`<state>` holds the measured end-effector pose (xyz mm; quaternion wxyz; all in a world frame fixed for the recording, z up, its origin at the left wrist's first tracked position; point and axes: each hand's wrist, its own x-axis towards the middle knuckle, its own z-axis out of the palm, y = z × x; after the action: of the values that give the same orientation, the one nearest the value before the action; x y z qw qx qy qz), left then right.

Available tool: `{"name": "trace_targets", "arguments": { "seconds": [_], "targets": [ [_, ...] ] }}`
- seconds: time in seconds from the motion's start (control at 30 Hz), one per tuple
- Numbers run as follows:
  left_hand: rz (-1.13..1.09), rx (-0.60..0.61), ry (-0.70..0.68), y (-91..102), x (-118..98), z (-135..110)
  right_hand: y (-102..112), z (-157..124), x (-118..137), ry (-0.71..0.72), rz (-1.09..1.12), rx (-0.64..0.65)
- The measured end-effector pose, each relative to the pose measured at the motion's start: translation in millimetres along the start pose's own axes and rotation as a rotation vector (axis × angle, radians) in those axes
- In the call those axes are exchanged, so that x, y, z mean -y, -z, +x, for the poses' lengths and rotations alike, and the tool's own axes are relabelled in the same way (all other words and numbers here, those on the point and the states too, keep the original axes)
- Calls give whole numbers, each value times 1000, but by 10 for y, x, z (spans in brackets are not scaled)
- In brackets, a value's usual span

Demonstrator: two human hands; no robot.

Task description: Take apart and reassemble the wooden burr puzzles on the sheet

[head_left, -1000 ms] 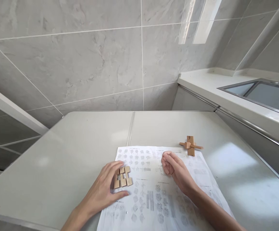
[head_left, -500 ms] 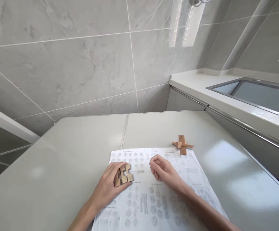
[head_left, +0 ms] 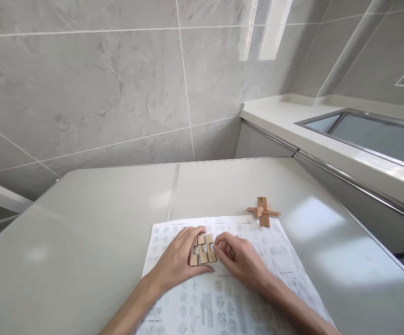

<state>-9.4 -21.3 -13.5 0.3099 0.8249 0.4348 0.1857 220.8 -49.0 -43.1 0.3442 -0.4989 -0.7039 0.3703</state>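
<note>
Several notched wooden puzzle pieces (head_left: 202,254) stand side by side above the printed sheet (head_left: 174,291), with gaps between their notches. My left hand (head_left: 177,258) grips this row from the left, fingers along its far side and thumb along its near side. At the row's right end is my right hand (head_left: 241,258), its fingers curled in and its fingertips at or touching the rightmost piece. Nothing shows inside those curled fingers. Beyond the right hand, a cross-shaped wooden puzzle (head_left: 263,211) with a dark mark lies across the sheet's far right edge.
Beneath everything is a pale table (head_left: 93,223) with a seam running away from me. A grey tiled wall (head_left: 135,93) rises behind it. On the right, a white counter (head_left: 271,114) with a sink (head_left: 372,135) stands higher than the table.
My left hand has moved right with the wooden pieces, which now sit straighter. The right hand's fingertips have come up to the row's right end. The view has shifted slightly.
</note>
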Motion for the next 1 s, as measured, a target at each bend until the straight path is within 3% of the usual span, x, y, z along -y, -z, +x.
{"name": "trace_targets", "arguments": {
  "seconds": [0.13, 0.3, 0.47, 0.6, 0.77, 1.0],
  "targets": [
    [79, -13, -7, 151, 68, -37, -27, -24, -25, 80, -179, 21],
    [54, 18, 104, 326, 134, -70, -54, -41, -29, 211, -318, 62],
    [-318, 41, 260, 316, 72, -67, -52, -45, -1, 112, -107, 0],
    [-522, 41, 290, 246, -10, -69, 12, -50, 46, 48, 100, -74],
    [-594, 57, 295, 182, -58, -79, 52, -65, 84, 158, 208, -55],
    [-653, 120, 306, 96, -65, -100, -16, -100, 13, 136, 130, -15]
  ]
}}
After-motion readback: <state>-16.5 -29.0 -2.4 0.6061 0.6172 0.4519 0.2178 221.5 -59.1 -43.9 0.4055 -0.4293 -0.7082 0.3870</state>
